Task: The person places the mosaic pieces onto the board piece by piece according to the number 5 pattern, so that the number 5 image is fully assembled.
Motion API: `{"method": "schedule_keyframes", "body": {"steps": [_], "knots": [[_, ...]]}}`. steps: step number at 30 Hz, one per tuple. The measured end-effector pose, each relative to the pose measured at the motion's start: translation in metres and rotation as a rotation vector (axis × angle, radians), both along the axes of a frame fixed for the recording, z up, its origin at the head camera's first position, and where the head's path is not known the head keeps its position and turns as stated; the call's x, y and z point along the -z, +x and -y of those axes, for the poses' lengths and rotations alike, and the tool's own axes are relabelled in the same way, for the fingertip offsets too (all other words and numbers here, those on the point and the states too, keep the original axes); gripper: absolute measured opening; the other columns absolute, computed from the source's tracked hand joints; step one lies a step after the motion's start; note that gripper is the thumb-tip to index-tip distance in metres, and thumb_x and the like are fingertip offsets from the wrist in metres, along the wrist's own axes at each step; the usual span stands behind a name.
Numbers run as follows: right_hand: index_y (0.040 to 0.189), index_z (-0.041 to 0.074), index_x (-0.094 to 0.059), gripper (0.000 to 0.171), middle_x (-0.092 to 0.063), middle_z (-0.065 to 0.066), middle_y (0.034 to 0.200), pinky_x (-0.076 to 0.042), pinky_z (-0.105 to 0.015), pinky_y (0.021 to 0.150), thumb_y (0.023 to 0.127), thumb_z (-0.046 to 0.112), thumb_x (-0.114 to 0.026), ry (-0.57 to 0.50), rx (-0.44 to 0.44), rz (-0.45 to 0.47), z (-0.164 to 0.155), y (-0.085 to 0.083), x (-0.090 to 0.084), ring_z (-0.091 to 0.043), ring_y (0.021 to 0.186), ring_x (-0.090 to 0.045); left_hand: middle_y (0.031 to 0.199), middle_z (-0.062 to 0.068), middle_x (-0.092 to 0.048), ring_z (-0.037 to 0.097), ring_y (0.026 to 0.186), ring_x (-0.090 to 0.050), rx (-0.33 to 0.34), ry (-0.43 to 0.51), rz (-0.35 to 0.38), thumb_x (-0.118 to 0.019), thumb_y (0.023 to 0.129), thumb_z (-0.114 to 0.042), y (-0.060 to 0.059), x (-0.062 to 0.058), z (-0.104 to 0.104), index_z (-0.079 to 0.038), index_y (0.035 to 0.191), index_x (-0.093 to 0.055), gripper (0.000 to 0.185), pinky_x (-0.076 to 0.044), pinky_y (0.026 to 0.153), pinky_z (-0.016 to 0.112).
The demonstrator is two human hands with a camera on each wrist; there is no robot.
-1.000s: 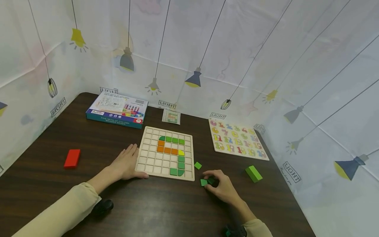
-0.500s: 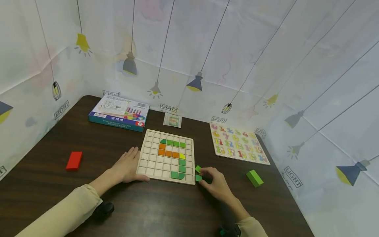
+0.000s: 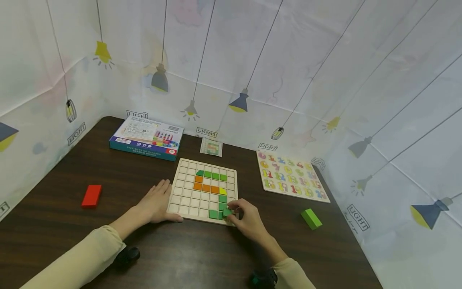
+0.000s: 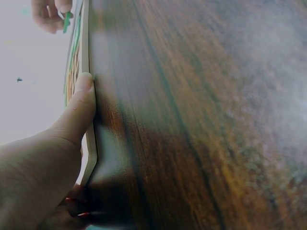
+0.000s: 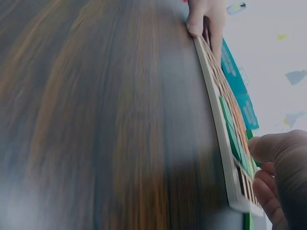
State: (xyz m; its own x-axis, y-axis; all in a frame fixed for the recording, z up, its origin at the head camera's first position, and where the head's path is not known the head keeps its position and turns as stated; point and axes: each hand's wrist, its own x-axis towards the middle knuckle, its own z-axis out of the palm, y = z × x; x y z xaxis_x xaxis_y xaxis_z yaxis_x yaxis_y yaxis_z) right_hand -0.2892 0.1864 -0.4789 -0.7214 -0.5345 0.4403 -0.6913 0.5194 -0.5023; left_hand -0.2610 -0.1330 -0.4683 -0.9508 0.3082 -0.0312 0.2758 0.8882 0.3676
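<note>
A wooden grid board (image 3: 184,188) lies on the dark table, with green, orange and yellow tiles set in it. My left hand (image 3: 164,200) rests flat against the board's left edge, thumb (image 4: 79,110) along the near rim. My right hand (image 3: 232,209) pinches a small green tile (image 3: 227,212) over the board's near right corner, beside the green tiles in place there. In the left wrist view that hand (image 4: 48,14) and its tile (image 4: 67,21) show at the far end of the board. In the right wrist view the curled fingers (image 5: 280,163) sit at the board's (image 5: 218,139) corner.
A green block (image 3: 311,218) lies right of the board and a red block (image 3: 91,195) far left. Behind the board are a blue game box (image 3: 147,137), a small card (image 3: 211,147) and a number puzzle (image 3: 290,176). Printed sheets wall the table in.
My right hand has moved left from the table beside the board onto the board's near right corner, carrying a green tile. The left hand has stayed in place.
</note>
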Motion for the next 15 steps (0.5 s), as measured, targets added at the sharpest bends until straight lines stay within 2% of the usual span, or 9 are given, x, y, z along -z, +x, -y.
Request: {"method": "schedule_keyframes", "body": {"steps": [4,15], "knots": [[0.104,0.002,-0.065,0.030,-0.065,-0.006,0.095,-0.054,-0.032,0.069,0.076,0.001,-0.077,-0.022,-0.025,-0.017,0.013,-0.002,0.002,-0.019,0.081,-0.063,0.147,0.034,-0.020,0.045,0.137,-0.017,0.002,0.000,0.005,-0.064,0.072,-0.069,0.000,0.001,0.000,0.017,0.140,-0.025,0.116,-0.019,0.108,0.056],[0.106,0.004,-0.065,0.030,-0.065,-0.005,0.096,-0.052,-0.032,0.075,0.078,0.007,-0.075,0.025,-0.033,-0.036,0.039,0.000,0.003,-0.016,0.087,-0.064,0.147,0.034,-0.020,0.046,0.137,-0.018,-0.001,0.001,-0.001,-0.065,0.072,-0.069,0.000,0.001,0.001,0.018,0.140,-0.026,0.117,-0.019,0.108,0.056]]}}
